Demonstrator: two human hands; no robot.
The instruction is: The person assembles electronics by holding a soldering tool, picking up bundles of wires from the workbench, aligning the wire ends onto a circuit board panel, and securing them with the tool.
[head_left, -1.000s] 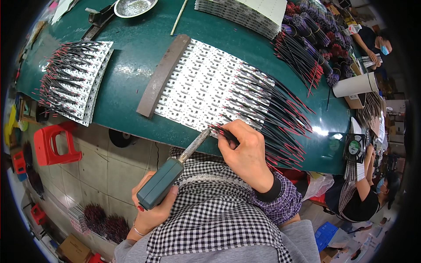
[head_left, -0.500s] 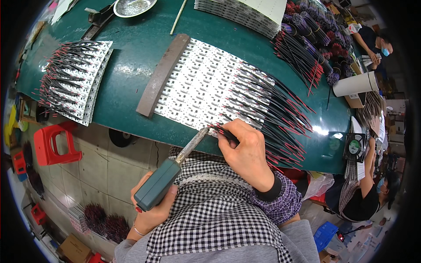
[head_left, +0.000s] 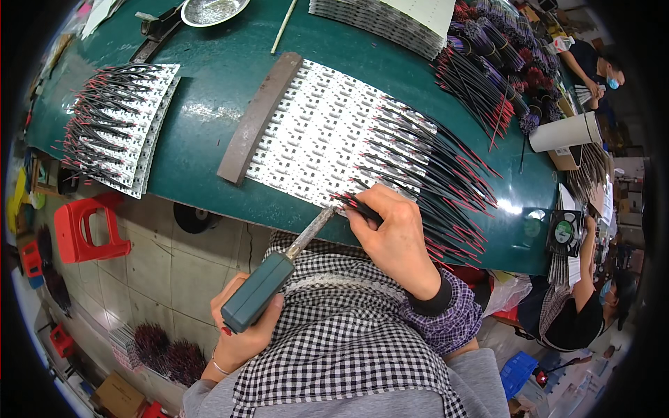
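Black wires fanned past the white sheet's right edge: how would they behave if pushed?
The black wires look bendable, since several curve gently; being thin, probably light. Lying close and overlapping, they could snag one another.

Left hand (head_left: 252, 338) in a full grip, right hand (head_left: 394, 228) forward in a pinch.

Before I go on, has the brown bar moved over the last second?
No. The brown bar lies where it did on the green table, along the left edge of the white board sheet.
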